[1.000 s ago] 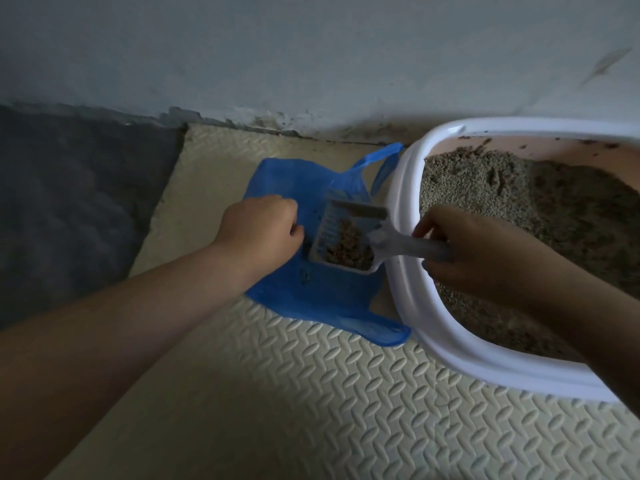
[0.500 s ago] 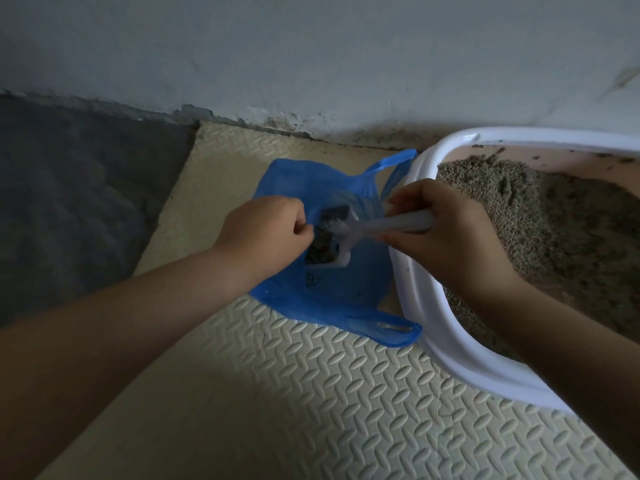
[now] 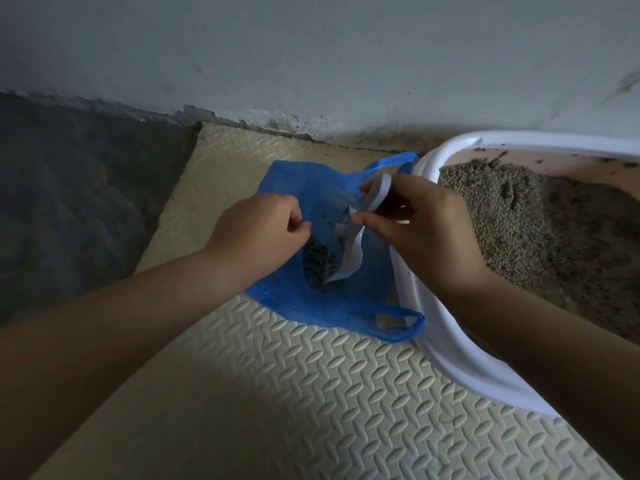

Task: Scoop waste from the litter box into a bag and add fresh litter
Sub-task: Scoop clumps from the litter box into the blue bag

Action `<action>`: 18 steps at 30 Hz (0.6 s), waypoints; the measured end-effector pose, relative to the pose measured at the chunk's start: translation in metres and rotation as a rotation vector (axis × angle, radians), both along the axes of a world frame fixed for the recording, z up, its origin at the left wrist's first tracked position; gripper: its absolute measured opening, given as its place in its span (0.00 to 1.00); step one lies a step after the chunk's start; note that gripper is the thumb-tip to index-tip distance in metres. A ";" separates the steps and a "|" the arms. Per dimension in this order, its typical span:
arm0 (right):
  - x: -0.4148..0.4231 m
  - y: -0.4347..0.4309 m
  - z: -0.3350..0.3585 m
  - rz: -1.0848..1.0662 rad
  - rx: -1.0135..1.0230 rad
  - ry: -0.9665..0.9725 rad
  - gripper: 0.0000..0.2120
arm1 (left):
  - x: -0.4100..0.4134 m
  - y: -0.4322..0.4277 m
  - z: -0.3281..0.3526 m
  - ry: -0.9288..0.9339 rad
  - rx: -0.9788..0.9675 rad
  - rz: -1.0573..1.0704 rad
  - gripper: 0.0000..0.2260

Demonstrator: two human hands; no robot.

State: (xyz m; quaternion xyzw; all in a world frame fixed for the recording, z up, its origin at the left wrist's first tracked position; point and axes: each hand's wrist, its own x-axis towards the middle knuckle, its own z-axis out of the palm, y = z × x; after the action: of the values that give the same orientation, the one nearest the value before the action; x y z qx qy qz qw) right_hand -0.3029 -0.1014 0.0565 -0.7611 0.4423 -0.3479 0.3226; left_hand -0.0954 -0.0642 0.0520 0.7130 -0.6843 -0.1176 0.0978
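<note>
A blue plastic bag [image 3: 332, 306] lies on the floor mat beside the white-rimmed litter box [image 3: 460, 362]. My left hand [image 3: 256, 230] pinches the bag's near edge and holds its mouth open. My right hand [image 3: 419, 223] grips the handle of the white litter scoop [image 3: 349, 254], which is tipped steeply with its head down inside the bag. Dark clumped waste [image 3: 317, 265] lies in the bag at the scoop's head. Grey-brown litter [image 3: 540, 230] fills the box.
A cream foam mat [image 3: 311, 393] with a raised pattern covers the floor under the bag and box. Bare dark grey floor [image 3: 69, 202] lies to the left. A stained pale wall [image 3: 311, 64] runs close behind.
My right hand carried the loaded scoop from beside the box rim over the bag, then tipped it head down. The waste slid into the bag. My left hand stayed on the bag's edge.
</note>
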 end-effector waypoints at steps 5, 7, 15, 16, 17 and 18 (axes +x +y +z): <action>0.004 -0.003 0.002 0.030 -0.041 -0.030 0.11 | -0.001 0.000 0.001 -0.001 -0.011 0.016 0.09; 0.007 -0.002 0.002 0.060 -0.069 -0.021 0.11 | 0.000 0.001 0.002 -0.004 -0.010 0.020 0.09; 0.002 0.000 -0.001 0.181 -0.182 -0.017 0.10 | 0.002 0.000 0.005 -0.005 -0.012 0.024 0.09; 0.001 0.001 -0.001 0.177 -0.189 -0.012 0.10 | 0.001 0.000 0.005 -0.003 -0.008 0.022 0.09; -0.001 0.001 -0.001 0.159 -0.174 -0.027 0.10 | 0.000 0.001 0.005 -0.001 -0.006 0.019 0.09; -0.003 0.001 -0.001 0.134 -0.148 -0.056 0.10 | 0.000 0.001 0.005 0.000 -0.007 0.018 0.09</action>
State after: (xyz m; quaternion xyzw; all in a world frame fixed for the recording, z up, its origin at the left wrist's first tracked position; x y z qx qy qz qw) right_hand -0.3057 -0.1004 0.0558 -0.8008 0.3542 -0.3783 0.3003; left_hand -0.0956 -0.0635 0.0568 0.7187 -0.6784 -0.1142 0.1015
